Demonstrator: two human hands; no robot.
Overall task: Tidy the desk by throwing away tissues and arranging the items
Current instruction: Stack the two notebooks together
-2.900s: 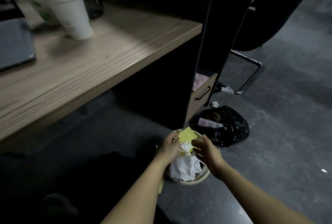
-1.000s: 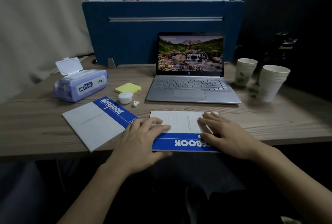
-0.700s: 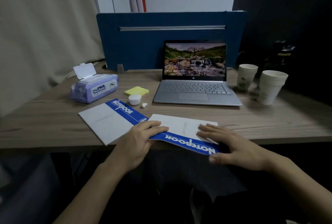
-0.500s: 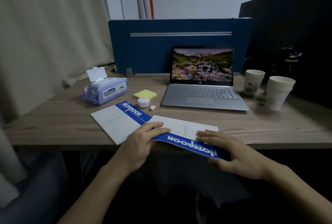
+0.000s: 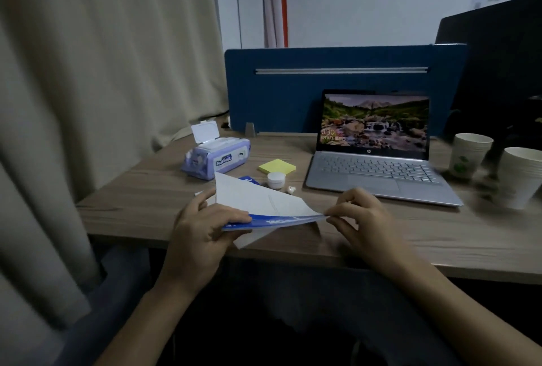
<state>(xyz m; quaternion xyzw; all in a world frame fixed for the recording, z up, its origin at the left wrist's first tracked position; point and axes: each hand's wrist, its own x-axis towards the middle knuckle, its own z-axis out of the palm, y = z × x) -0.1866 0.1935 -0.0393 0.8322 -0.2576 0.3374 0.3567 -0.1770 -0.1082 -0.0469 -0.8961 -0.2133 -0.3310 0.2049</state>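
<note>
Notebook's off the desk now, both hands on it

Head cam: half a second back it lay flat at the front edge; now left hand (image 5: 205,227) clamps the notebook (image 5: 264,207) by its blue spine and right hand (image 5: 356,219) pinches the corner, tilted over the second notebook (image 5: 249,181). Looks like stacking's next; no tissues visible on the desk (image 5: 410,233).

Notebook (image 5: 264,204) now lifted, tilted
</note>
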